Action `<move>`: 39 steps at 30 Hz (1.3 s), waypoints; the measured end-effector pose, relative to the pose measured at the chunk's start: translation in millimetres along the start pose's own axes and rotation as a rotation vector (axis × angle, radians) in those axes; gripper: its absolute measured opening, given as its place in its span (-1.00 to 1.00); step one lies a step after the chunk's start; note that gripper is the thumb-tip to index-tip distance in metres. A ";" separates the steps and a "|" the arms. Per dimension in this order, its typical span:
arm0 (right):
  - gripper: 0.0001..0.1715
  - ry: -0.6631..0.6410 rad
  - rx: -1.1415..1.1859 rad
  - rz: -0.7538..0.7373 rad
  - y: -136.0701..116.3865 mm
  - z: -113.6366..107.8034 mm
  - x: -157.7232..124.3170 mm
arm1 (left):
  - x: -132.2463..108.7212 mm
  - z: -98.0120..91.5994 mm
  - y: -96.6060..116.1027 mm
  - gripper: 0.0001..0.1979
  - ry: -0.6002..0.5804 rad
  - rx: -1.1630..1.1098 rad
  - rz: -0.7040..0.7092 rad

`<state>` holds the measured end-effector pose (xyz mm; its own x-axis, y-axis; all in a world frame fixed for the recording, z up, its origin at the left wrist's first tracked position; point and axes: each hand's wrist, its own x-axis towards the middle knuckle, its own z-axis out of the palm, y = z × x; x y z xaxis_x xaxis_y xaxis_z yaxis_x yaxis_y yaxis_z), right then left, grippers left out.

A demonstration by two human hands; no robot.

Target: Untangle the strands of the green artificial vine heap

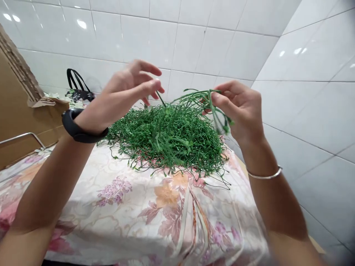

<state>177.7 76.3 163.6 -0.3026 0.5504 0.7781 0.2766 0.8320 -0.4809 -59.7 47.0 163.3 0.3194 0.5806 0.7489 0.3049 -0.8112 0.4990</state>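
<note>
A big tangled heap of thin green plastic stems (169, 138) lies on a flowered cloth (124, 210) covering a raised surface. My left hand (130, 87), with a black band on its wrist, pinches the top of a single green stem between thumb and fingers just above the heap. To the right, my right hand (238, 107), with a silver bangle on its wrist, is closed round a small bunch of green stems (206, 99) that curve out to the left and hang down past the fingers.
White tiled walls (305, 92) close in behind and on the right. A torn brown cardboard box (24, 107) stands at the left, with a black bag (79, 92) behind it and a metal rail (27, 136) in front.
</note>
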 end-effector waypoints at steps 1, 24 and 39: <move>-0.79 -0.008 0.022 0.008 -1.4 3.2 -1.1 | -0.1 1.0 -1.2 -0.70 -0.117 0.002 -0.069; -0.62 -0.308 -0.407 -0.026 19.9 -14.1 4.1 | 6.7 -22.6 -31.7 -0.73 -0.328 0.285 -0.288; -0.73 -0.103 -0.344 0.003 33.1 -40.1 10.3 | 4.6 -48.8 -57.6 -0.69 -0.255 0.568 -0.219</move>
<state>220.3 106.7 171.8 -0.3868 0.5715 0.7237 0.5635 0.7677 -0.3051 -119.6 93.0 159.2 0.3772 0.7830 0.4946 0.7909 -0.5502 0.2678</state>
